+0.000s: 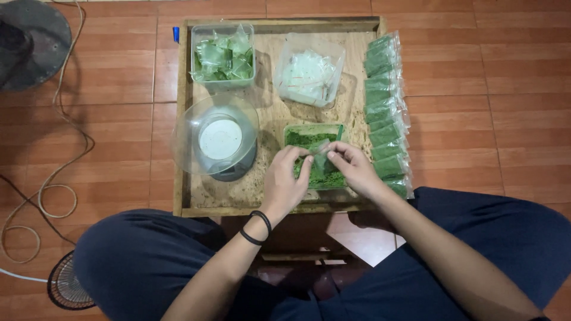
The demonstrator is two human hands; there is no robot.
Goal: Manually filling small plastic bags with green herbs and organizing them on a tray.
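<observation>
Your left hand (287,181) and right hand (352,168) pinch a small clear bag (322,156) together over the tub of green powder (300,138); the scale with clear bowl (215,141) sits at nine o'clock, filled packets (385,107) at two o'clock

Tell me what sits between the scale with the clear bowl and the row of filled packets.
In the head view, the tub of green powder sits there, with both hands holding a small clear bag over it.
</observation>
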